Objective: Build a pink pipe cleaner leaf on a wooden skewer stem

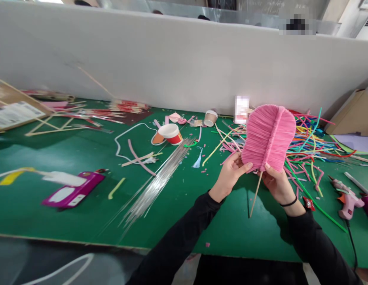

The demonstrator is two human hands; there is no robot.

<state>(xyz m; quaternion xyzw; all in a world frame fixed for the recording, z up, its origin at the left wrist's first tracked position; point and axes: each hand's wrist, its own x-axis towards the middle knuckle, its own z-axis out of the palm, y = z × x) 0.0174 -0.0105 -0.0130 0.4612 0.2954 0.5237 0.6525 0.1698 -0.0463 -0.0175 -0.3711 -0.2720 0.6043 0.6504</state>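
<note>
Both hands hold up a pink fan [265,136] that looks made of fuzzy pipe cleaners, with a raised rib down its middle. A thin wooden stick [255,196] juts from its lower end toward me. My left hand [230,174] pinches the lower left edge, thumb on the near face. My right hand [277,184] grips the bottom beside the stick, thumb pressed near the rib, other fingers mostly hidden behind. Behind the fan, a heap of coloured pipe cleaners [310,144] is partly covered by it.
On the green table [190,213] lie a bundle of thin metal wires [160,186], a red-and-white paper cup [173,134], a blue tassel [198,158] and a purple power strip [74,190]. A pink glue gun [348,202] sits at right. A white partition [172,63] bounds the back.
</note>
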